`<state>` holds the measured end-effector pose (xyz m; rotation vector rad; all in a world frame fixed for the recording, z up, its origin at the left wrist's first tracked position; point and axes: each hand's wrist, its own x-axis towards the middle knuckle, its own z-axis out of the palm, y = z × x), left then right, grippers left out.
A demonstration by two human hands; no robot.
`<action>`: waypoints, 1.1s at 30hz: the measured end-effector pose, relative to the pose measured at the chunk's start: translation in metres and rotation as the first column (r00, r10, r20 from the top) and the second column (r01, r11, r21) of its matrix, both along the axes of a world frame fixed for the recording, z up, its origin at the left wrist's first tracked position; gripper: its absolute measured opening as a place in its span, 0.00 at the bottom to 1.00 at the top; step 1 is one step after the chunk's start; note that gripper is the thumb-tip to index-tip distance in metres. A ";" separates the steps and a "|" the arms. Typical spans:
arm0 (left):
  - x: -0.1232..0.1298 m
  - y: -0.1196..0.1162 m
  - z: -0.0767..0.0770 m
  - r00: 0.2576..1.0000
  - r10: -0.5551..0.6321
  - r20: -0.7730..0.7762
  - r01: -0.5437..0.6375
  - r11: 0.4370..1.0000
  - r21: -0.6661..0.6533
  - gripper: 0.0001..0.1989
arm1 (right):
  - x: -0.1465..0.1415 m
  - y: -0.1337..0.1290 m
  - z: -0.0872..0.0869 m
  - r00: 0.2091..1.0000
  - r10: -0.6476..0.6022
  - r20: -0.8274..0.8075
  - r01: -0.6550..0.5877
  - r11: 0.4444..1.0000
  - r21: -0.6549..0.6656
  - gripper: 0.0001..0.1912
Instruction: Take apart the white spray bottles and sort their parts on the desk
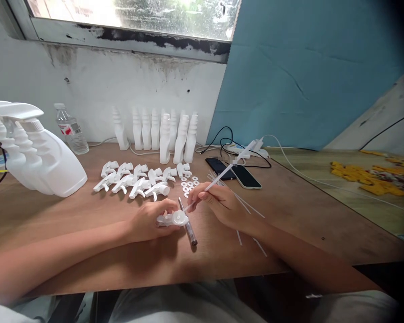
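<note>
My left hand [144, 222] is closed around a white trigger spray head [179, 218], whose round connecting end faces up toward me. In my right hand [224, 206] a thin white plastic tube [218, 177] is pinched, slanting up to the right. The tube's lower end is at the spray head's round end; whether it has entered the opening I cannot tell. A dark-tipped screwdriver or pen [191, 235] lies on the table under the spray head. Several more thin tubes [256, 211] lie beneath and beside my right hand and forearm.
Beyond my hands lie several white trigger heads [139, 186] and small white rings [185, 184]. White bottles [164, 139] stand by the wall, spray bottles [59, 157] and a water bottle [70, 130] at left. Two phones [245, 177] and cables lie at right; yellow pieces [366, 177] lie beyond the table edge.
</note>
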<state>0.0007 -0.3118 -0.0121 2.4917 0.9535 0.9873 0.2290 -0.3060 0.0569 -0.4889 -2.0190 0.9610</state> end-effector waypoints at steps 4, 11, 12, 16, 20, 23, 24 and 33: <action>0.000 0.000 0.000 1.000 0.001 0.003 -0.001 1.000 0.005 0.17 | 0.001 0.000 0.000 1.000 0.024 -0.007 -0.024 1.000 -0.002 0.15; 0.000 0.000 0.000 1.000 -0.006 -0.004 0.006 0.999 -0.032 0.18 | 0.003 0.002 -0.001 0.995 0.002 0.097 -0.003 1.000 0.005 0.16; 0.000 0.000 0.000 1.000 -0.003 -0.012 0.003 0.999 -0.038 0.18 | 0.002 0.001 0.000 0.993 -0.009 0.116 0.008 1.000 0.004 0.15; 0.000 0.000 0.000 0.999 0.014 -0.048 -0.017 0.998 -0.068 0.19 | -0.005 0.002 -0.004 0.978 -0.060 0.200 0.041 0.995 0.095 0.11; 0.000 0.001 0.002 0.997 -0.008 -0.072 -0.003 0.988 -0.153 0.21 | -0.012 0.008 -0.020 0.966 -0.081 0.247 0.035 0.982 0.186 0.11; 0.000 0.003 0.004 0.998 -0.025 -0.053 0.015 0.982 -0.191 0.21 | -0.016 0.013 -0.029 0.960 -0.122 0.250 0.062 0.970 0.235 0.12; 0.000 0.003 0.004 0.998 -0.028 -0.049 0.018 0.980 -0.196 0.21 | -0.017 0.015 -0.031 0.959 -0.138 0.247 0.076 0.966 0.248 0.12; 0.002 0.004 0.008 0.996 -0.079 -0.045 0.069 0.980 -0.187 0.19 | -0.018 0.018 -0.037 0.942 -0.243 0.232 0.181 0.949 0.260 0.11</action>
